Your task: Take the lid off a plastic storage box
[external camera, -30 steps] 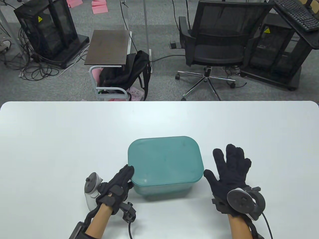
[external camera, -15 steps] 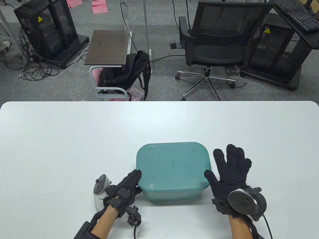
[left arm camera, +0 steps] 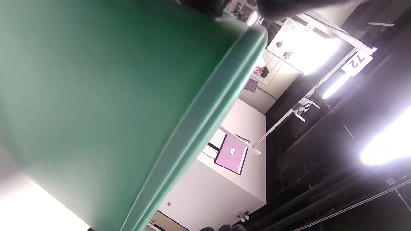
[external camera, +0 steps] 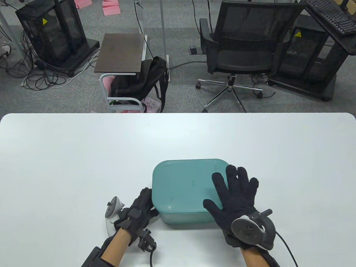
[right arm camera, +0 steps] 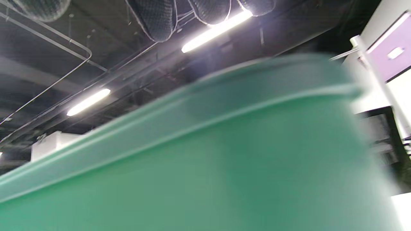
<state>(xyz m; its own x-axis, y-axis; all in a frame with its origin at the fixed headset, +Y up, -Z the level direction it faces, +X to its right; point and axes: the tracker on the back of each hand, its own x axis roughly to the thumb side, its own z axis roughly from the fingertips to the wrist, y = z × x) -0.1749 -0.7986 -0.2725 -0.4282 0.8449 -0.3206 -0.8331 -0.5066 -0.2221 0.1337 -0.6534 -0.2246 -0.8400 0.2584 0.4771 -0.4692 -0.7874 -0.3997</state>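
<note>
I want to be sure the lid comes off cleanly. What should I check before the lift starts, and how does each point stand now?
1. Lid seated on the box: ok, not lifted yet.
2. Left hand steadying the box's left near corner: ok, fingers against it.
3. Right hand on the lid: over its right part, fingers spread; contact cannot tell.
4. Fingers hooked under the lid rim: not ok, none visible.
5. Box flat on the table: ok.
6. Latches or clips: cannot tell.

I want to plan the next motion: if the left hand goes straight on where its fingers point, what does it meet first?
Probably the lid: the left hand already has fingertips at its near-left edge.
</note>
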